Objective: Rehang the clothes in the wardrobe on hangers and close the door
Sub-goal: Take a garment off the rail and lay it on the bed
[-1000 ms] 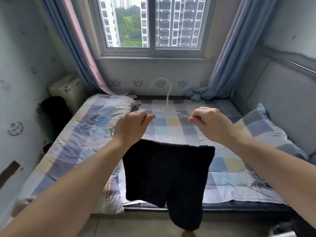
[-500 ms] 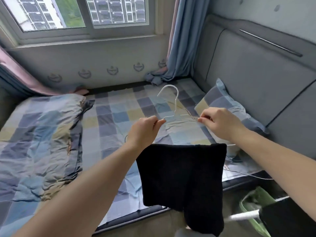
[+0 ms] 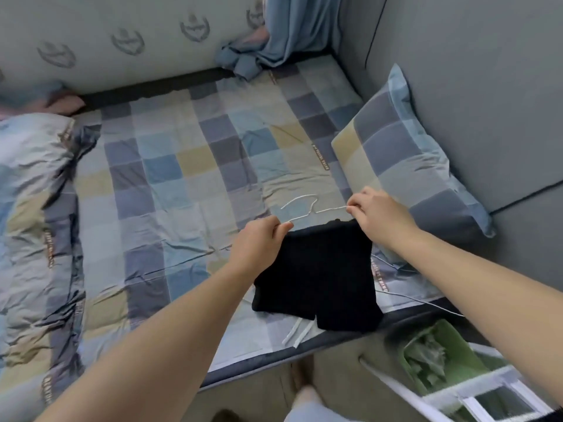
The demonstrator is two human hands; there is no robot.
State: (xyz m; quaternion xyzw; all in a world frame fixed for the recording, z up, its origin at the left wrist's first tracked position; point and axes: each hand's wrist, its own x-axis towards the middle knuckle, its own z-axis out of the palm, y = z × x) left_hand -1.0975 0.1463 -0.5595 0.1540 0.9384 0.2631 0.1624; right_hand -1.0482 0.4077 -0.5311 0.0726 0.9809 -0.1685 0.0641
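Since the earlier frames the wire hanger (image 3: pixel 310 208) and the black shorts (image 3: pixel 316 269) have come down from mid-air to the bed (image 3: pixel 182 166), the hanger's hook has tipped from upright to lying low toward the far left, and the window has left the view. The left hand (image 3: pixel 259 245) pinches the hanger's left arm between thumb and curled fingers. The right hand (image 3: pixel 377 214) pinches the end of the right arm in the same way. The shorts are draped on the hanger's lower part, which the cloth hides, and spread flat over the near right part of the checked sheet, the leg ends close to the bed's near edge. Two white cords (image 3: pixel 292 332) lie on the sheet just below the legs. A checked pillow (image 3: pixel 405 153) leans against the grey padded headboard (image 3: pixel 472 71) on the right, just beyond the right hand. A crumpled quilt (image 3: pixel 30 223) fills the left side. A blue curtain (image 3: pixel 289 28) bunches at the far corner. A thin cable (image 3: pixel 420 300) crosses the near right edge of the bed. A green bag (image 3: pixel 432 357) sits on the floor at the near right.
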